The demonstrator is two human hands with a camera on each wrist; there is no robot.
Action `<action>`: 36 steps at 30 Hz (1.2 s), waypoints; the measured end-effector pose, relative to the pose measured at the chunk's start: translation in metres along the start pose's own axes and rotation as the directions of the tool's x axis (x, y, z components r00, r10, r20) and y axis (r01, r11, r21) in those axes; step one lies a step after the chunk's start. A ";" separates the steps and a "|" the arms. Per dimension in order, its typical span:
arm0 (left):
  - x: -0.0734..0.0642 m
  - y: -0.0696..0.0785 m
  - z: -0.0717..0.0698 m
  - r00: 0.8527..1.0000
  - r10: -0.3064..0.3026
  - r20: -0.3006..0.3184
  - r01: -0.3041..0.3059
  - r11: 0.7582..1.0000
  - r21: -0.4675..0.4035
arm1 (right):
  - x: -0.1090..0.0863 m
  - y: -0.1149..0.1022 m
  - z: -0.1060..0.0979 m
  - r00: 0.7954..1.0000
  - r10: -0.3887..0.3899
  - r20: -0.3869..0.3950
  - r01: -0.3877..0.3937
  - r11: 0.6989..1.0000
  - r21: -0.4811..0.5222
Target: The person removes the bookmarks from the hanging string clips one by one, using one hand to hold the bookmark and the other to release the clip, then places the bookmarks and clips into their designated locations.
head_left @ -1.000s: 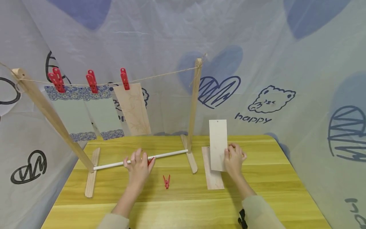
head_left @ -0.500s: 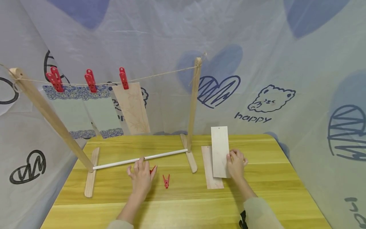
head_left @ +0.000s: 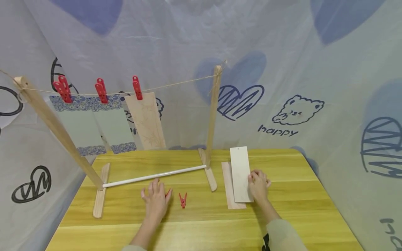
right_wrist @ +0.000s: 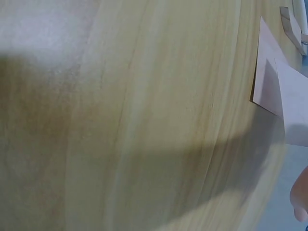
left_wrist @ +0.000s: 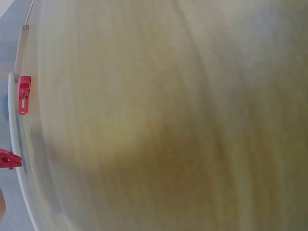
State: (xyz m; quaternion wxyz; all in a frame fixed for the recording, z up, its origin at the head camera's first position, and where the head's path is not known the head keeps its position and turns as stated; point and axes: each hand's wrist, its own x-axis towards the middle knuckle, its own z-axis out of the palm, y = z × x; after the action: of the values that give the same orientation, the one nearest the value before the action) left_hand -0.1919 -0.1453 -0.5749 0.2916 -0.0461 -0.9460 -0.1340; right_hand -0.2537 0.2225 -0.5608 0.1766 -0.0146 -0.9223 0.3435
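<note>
Right hand (head_left: 259,185) pinches a card (head_left: 241,174) over a lower card (head_left: 228,184); left hand (head_left: 155,204), fingers (head_left: 156,189) part-spread, seemingly pinches a mostly hidden peg (head_left: 168,192).

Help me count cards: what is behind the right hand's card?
Another card lies on the table, its left side and bottom edge showing; the held card covers the rest.

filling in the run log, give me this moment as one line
left hand: holds red peg | right hand: holds pale card partly over another card | loose peg: on table | string: patterned cards hanging
</note>
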 end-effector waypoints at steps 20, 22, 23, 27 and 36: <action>-0.008 0.004 0.006 0.981 -0.098 0.168 0.094 0.995 0.027 | -0.006 0.002 0.012 0.987 0.094 0.133 -0.085 0.994 -0.072; -0.008 0.005 0.007 0.981 -0.097 0.166 0.093 0.995 0.029 | -0.007 0.001 0.014 0.984 0.103 0.144 -0.092 0.993 -0.080; -0.008 0.005 0.007 0.982 -0.094 0.161 0.091 0.995 0.028 | -0.007 0.001 0.015 0.984 0.105 0.146 -0.094 0.992 -0.083; -0.009 0.005 0.009 0.987 -0.084 0.141 0.081 0.996 0.026 | -0.009 0.002 0.018 0.982 0.114 0.154 -0.101 0.991 -0.092; -0.009 0.007 0.010 0.982 -0.092 0.165 0.088 0.996 0.030 | -0.012 0.002 0.021 0.975 0.131 0.181 -0.112 0.988 -0.111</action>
State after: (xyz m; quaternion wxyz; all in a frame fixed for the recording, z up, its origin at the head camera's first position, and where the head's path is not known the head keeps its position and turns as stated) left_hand -0.1885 -0.1359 -0.5859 0.2059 -0.0112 -0.9695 -0.1322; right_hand -0.2498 0.2087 -0.5807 0.0667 -0.0473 -0.9482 0.3069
